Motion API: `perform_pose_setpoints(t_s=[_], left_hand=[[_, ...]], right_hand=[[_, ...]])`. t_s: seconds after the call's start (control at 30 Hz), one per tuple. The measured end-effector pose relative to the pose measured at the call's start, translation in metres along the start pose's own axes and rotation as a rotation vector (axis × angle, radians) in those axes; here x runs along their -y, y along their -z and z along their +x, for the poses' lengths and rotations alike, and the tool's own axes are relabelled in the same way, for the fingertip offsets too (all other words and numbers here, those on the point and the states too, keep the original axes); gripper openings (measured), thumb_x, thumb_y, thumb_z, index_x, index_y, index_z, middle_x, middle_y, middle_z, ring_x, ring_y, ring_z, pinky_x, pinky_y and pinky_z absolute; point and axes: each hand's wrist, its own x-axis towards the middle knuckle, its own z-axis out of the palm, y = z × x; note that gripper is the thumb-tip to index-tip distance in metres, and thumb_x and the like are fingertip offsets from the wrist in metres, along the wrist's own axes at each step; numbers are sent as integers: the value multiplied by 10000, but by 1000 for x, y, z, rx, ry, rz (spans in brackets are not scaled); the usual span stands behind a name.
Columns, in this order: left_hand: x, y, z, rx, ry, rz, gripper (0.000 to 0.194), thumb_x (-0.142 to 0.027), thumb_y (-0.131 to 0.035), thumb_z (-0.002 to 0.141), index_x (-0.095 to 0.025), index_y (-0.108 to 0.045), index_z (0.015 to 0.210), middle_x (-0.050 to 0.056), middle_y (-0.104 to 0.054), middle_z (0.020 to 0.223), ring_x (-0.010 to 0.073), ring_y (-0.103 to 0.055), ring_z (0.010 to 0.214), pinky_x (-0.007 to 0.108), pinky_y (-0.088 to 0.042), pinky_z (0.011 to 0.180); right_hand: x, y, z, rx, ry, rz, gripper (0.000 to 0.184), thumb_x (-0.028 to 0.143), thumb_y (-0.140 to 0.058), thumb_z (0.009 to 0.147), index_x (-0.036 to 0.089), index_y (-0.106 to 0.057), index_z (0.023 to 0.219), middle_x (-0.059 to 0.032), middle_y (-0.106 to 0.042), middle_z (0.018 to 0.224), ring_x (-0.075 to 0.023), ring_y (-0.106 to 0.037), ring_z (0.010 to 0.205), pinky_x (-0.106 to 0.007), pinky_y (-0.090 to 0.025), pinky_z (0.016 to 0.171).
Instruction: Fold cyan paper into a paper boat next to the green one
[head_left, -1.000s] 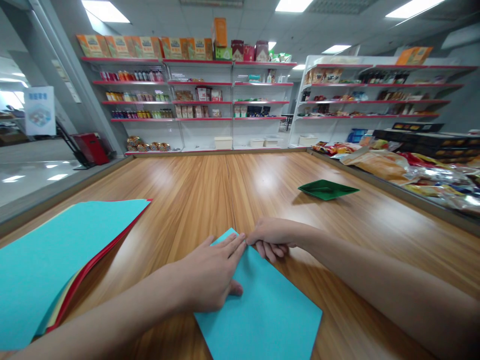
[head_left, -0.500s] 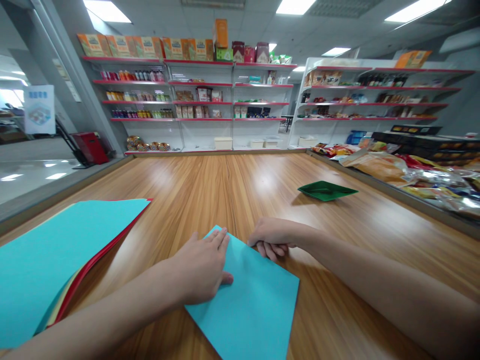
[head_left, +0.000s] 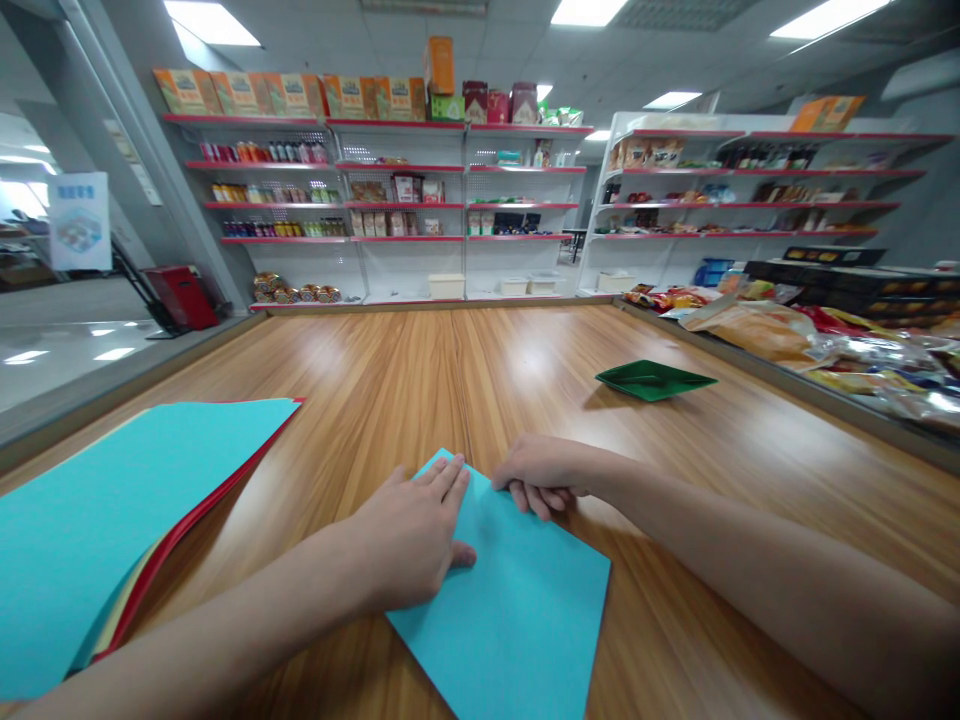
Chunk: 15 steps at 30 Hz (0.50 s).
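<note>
A sheet of light blue paper [head_left: 517,600] lies in front of me on the wooden table, one corner pointing away and its near end cut off by the frame. It looks folded, with straight edges. My left hand [head_left: 416,530] rests flat on the paper's left part, fingers stretched toward the far corner and thumb out to the side. At the upper right edge is my right hand [head_left: 541,475], its fingers curled and the fingertips at the paper's edge. What the fingertips pinch there is partly hidden.
A stack of coloured sheets [head_left: 150,490], blue on top with red and cream below, lies at the left. A folded green paper piece [head_left: 654,380] sits at the right on the table [head_left: 375,360]. Packaged snacks [head_left: 780,335] lie beyond the right rim; stocked shelves [head_left: 405,205] stand behind.
The blue paper has shifted slightly to the right, with my left hand moving along on it. My right hand has stayed almost in place at the edge.
</note>
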Motion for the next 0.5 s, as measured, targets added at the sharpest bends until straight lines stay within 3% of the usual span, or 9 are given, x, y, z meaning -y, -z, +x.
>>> perform_pose_setpoints(t_s=[0.27, 0.5], left_hand=[[-4, 10, -3, 39, 30, 21, 737, -466, -420, 861, -31, -236, 1426, 207, -204, 1471, 325, -231, 1353, 483, -315, 1033], [-5, 12, -6, 55, 56, 26, 734, -462, -421, 857, -24, -244, 1420, 217, -203, 1466, 342, -232, 1348, 532, -326, 1008]], right_hand=[[-5, 1, 4, 23, 31, 25, 305, 304, -485, 723, 143, -598, 489, 7, -535, 371, -90, -431, 263, -188, -290, 232], [-5, 0, 2, 22, 30, 48, 300, 295, -490, 719, 141, -597, 486, 6, -535, 368, -88, -427, 256, -184, -285, 227]])
